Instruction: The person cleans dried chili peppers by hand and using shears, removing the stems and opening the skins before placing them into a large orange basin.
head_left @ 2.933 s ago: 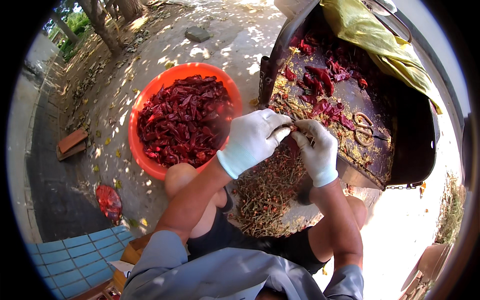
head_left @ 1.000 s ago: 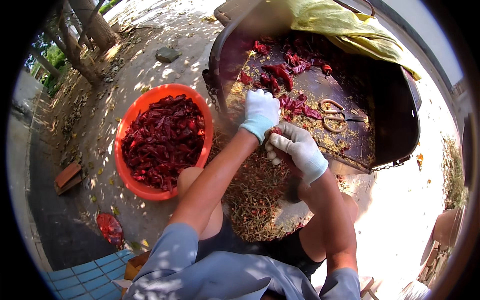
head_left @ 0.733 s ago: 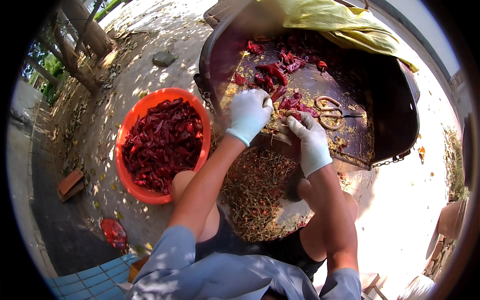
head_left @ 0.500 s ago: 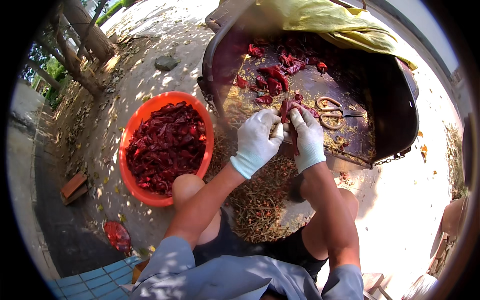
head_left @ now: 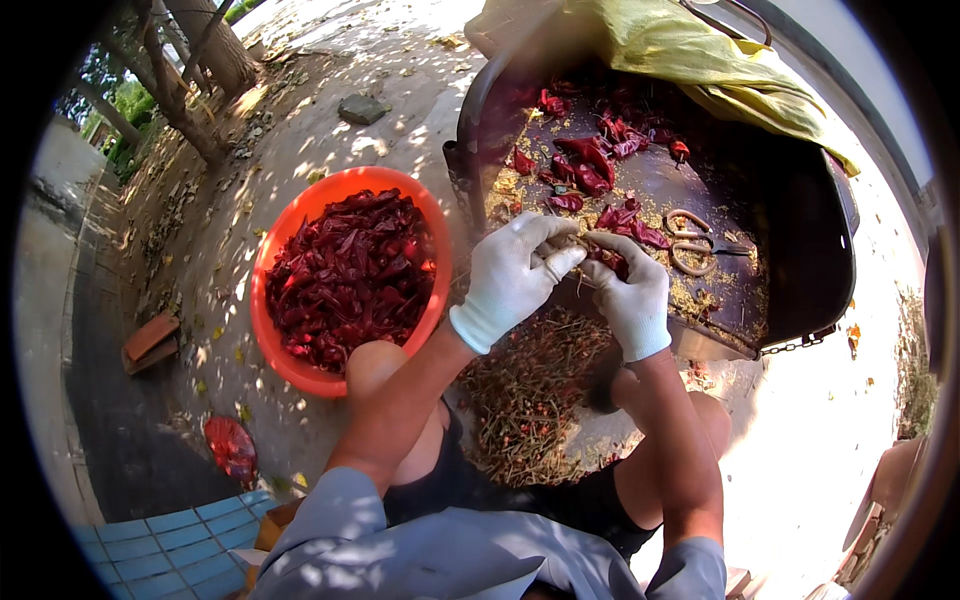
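While I sit with my knees apart, I take my two hands as the middle of the clock, with twelve o'clock straight ahead. Farthest left that I mention, at eight o'clock, a crumpled red bag [head_left: 232, 448] lies on the ground. At nine o'clock stands the orange basin [head_left: 300, 373], heaped with dark red dried peppers [head_left: 345, 285].

My gloved left hand [head_left: 512, 275] comes next, its thumb and forefinger closed in a pinch at what looks like the stem end of one pepper [head_left: 612, 263]. Below, between six and seven o'clock, is a pile of dry stems [head_left: 522, 415]. The pepper itself is between my hands, before the near edge of the dark metal bin [head_left: 735, 195]. My right hand [head_left: 632, 300], also gloved, has its fingers clamped on the red body; they hide part of it.

I judge that the step in hand is parting the stem from this pepper; whether it is already loose, I cannot tell. The next move calls, I think, for a steady right hold and a short, firm pull by the left, because a dry skin may tear.

Inside the bin, loose peppers [head_left: 590, 170] lie at twelve o'clock, and the scissors [head_left: 693, 250] rest at three, untouched.
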`<control>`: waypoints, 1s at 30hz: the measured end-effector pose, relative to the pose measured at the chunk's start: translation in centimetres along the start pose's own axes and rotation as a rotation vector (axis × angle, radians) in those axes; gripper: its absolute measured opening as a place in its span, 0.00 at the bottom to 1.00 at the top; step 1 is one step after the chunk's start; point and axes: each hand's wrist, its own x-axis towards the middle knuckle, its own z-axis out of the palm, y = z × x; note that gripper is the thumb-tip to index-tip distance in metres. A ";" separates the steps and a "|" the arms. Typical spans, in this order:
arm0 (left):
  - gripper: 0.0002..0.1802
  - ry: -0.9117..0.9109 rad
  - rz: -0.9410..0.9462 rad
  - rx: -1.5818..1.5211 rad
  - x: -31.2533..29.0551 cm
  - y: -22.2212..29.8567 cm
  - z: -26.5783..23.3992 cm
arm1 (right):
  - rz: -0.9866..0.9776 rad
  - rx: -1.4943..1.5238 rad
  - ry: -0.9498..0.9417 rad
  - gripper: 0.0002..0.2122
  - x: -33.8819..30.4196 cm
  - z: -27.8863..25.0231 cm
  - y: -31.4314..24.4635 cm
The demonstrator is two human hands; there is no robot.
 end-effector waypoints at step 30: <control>0.14 -0.063 -0.122 0.242 5.5 -5.3 2.0 | 0.388 0.207 -0.519 0.11 -1.8 -0.2 -4.2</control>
